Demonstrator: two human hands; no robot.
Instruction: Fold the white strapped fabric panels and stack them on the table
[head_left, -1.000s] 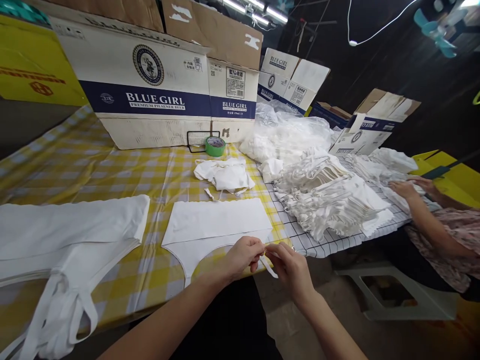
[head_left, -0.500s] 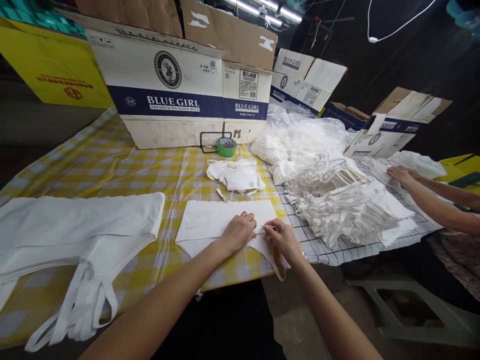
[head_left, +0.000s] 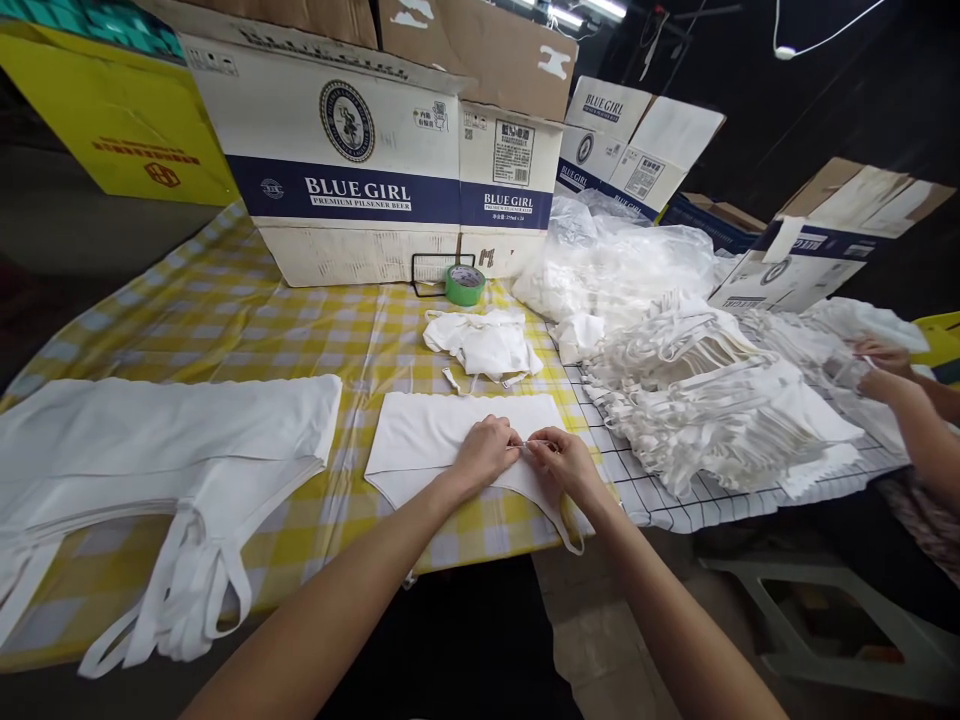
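Note:
A flat white fabric piece (head_left: 435,440) lies on the yellow checked tablecloth (head_left: 247,330) in front of me. My left hand (head_left: 487,452) rests on its right part with fingers curled in a pinch. My right hand (head_left: 564,462) pinches the same spot from the right, and a thin white strap (head_left: 562,528) trails from there over the table's edge. The two hands' fingertips meet on a small bit of the strap. A crumpled bundle of white fabric pieces (head_left: 484,343) lies just beyond.
A stack of white garments with loose straps (head_left: 150,470) fills the left. A big heap of white strapped pieces (head_left: 705,400) lies right on a grid cloth. Blue Girl cartons (head_left: 360,170) and green tape (head_left: 465,285) stand behind. Another person's hands (head_left: 885,365) work at far right.
My hands moved from the table's front edge up onto the white piece and brought the strap end with them. The other person's hands shifted further right on the heap.

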